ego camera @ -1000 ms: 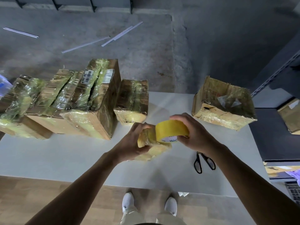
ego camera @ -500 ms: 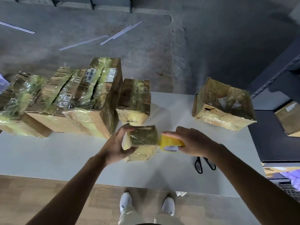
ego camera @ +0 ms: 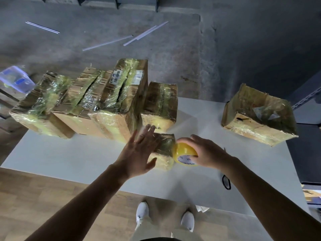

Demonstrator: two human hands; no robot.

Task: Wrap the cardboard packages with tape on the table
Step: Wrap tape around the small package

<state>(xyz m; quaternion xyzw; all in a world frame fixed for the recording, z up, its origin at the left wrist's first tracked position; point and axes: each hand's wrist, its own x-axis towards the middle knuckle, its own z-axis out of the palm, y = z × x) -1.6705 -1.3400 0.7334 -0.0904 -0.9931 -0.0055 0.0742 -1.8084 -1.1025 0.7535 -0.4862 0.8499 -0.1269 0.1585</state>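
Observation:
A small cardboard package [ego camera: 165, 150], shiny with yellowish tape, sits on the white table [ego camera: 69, 153] in front of me. My left hand [ego camera: 139, 150] lies flat with straight fingers on its left and top side. My right hand [ego camera: 206, 152] grips a yellow tape roll [ego camera: 185, 153] held against the package's right edge. Several taped packages [ego camera: 97, 103] stand in a row at the table's back left, with one more [ego camera: 160, 106] just behind the small package.
Another taped box [ego camera: 257, 117] sits at the table's back right. Black scissors [ego camera: 226, 181] lie under my right forearm. A clear plastic bin [ego camera: 15, 79] stands off the table's left. Dark shelving [ego camera: 309, 94] is at the right. White strips lie on the concrete floor.
The package went from held up in my left hand to resting on the table. My left hand opened flat onto it. The roll swung from above the package to its right side.

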